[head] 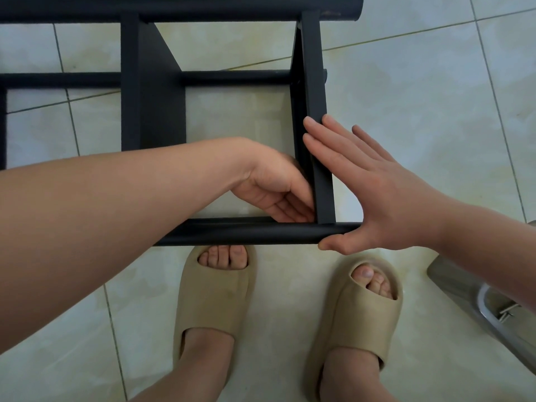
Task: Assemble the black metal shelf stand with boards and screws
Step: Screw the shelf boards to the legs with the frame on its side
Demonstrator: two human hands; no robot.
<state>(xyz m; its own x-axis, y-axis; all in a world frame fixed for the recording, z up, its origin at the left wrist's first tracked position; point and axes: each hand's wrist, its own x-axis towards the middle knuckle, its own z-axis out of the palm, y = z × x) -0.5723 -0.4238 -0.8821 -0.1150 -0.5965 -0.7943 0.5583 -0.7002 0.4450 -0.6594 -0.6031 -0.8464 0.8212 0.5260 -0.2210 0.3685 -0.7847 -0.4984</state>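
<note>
The left hand (275, 192) reaches inside the black metal shelf stand (156, 97), which lies on the tiled floor (406, 97) by beige slippers (214, 291). Its grip is apart, fingertips on the board (314, 82). The right hand (374, 192), grip also apart, presses flat against the board's outer face.

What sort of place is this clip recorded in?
Most likely a room in a home, with the work done at floor level: pale glossy floor tiles, the person's beige slide sandals, and the black metal shelf frame resting on the tiles.
</note>
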